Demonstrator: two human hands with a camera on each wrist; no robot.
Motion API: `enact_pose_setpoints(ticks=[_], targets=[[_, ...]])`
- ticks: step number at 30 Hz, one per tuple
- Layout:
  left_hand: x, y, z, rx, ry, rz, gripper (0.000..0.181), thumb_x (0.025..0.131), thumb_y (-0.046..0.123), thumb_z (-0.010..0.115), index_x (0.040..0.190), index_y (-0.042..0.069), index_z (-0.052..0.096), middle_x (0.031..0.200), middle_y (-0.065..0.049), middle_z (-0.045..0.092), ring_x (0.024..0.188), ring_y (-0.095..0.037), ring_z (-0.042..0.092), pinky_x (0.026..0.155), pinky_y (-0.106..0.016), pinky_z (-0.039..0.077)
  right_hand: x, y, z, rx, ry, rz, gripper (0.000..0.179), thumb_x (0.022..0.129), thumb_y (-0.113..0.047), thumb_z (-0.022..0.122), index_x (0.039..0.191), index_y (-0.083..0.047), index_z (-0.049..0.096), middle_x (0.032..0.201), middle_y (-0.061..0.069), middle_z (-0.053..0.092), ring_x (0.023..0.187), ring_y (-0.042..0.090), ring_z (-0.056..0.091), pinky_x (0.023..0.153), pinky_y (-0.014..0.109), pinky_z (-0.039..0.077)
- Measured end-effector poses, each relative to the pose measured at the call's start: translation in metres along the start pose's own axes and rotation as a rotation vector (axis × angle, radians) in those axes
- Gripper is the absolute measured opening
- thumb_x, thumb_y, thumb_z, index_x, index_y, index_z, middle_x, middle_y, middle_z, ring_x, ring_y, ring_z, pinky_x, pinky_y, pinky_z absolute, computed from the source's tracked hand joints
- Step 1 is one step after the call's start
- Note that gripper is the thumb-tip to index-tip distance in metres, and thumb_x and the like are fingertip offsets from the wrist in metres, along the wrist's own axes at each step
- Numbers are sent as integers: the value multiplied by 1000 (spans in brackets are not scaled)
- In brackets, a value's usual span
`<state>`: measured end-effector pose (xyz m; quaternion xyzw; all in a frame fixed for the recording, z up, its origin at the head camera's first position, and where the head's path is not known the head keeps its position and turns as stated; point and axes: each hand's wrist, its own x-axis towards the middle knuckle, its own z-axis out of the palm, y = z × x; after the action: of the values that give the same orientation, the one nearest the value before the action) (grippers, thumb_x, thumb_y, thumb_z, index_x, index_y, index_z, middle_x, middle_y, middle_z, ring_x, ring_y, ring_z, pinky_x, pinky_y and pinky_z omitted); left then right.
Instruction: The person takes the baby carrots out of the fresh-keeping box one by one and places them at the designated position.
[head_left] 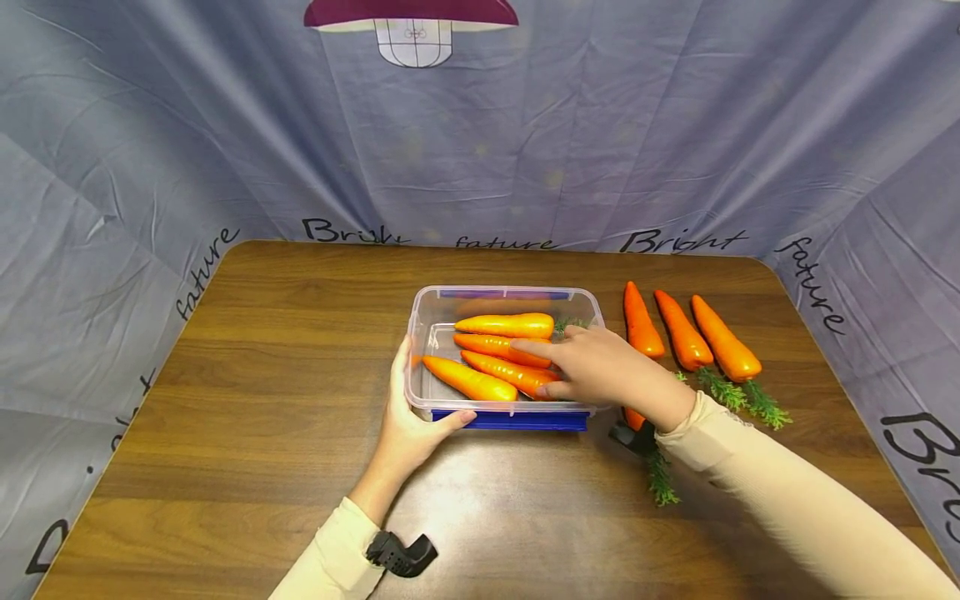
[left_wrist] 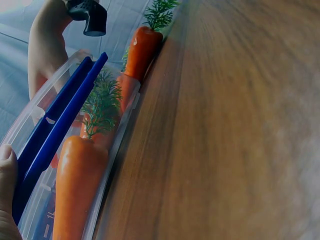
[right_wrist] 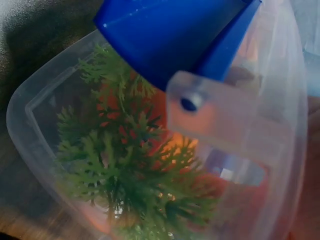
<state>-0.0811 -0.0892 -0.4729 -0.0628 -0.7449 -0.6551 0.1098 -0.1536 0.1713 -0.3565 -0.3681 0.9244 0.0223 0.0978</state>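
A clear plastic food container [head_left: 422, 321] with blue clip latches [head_left: 517, 420] sits lidless on the table, holding several orange carrots [head_left: 504, 325] with green tops toward its right end. My left hand [head_left: 411, 433] grips its near left corner, thumb along the front by the latch and fingers against the left wall. Reaching in from the right, my right hand [head_left: 600, 362] has its index finger and thumb extended over the middle carrots, fingertips right at their surfaces. In the right wrist view, leafy tops [right_wrist: 115, 165] show through the container's end wall, below a blue latch [right_wrist: 155, 40].
Three carrots [head_left: 678, 329] with leafy tops lie side by side to the container's right. Another carrot [head_left: 634, 418] is partly hidden under my right wrist. The wooden table [head_left: 285, 350] ends at a grey printed curtain [head_left: 495, 150] behind and on both sides.
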Motion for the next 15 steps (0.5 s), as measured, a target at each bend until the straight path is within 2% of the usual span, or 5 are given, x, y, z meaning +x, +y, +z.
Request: enact_pose_setpoints(ticks=[2, 6, 8, 10, 15], targets=[[0, 0, 0, 8, 2, -6, 123, 67, 12, 93, 158, 35, 14, 164, -5, 22, 147, -33, 31, 120, -53, 28, 2, 0, 0, 19, -27, -8, 68, 88, -50, 71, 149, -34, 46, 68, -3, 60, 89, 26, 60, 68, 42, 51], [0, 1, -1, 16, -1, -12, 123, 67, 13, 93, 158, 36, 14, 164, -5, 23, 147, -33, 32, 119, -53, 29, 5, 1, 1, 43, -69, -17, 69, 89, -49, 70, 150, -34, 43, 94, 10, 74, 104, 34, 64, 85, 53, 53], [0, 1, -1, 19, -4, -9, 123, 67, 13, 93, 158, 36, 14, 164, -6, 23, 147, -34, 32, 119, -54, 29, 7, 1, 2, 44, -93, -17, 69, 90, -50, 68, 151, -35, 41, 101, 15, 74, 106, 36, 64, 87, 55, 53], [0, 1, -1, 22, -6, -6, 123, 66, 13, 93, 158, 35, 14, 164, -6, 23, 146, -34, 32, 119, -54, 29, 9, 1, 3, 43, -116, -16, 69, 91, -50, 67, 152, -36, 39, 100, 18, 73, 106, 38, 64, 87, 55, 53], [0, 1, -1, 22, -8, -11, 124, 66, 14, 94, 158, 36, 13, 164, -8, 23, 146, -33, 33, 119, -53, 30, 12, 0, 4, 42, -119, -23, 74, 88, -48, 72, 152, -35, 38, 101, 17, 73, 103, 37, 65, 83, 53, 54]])
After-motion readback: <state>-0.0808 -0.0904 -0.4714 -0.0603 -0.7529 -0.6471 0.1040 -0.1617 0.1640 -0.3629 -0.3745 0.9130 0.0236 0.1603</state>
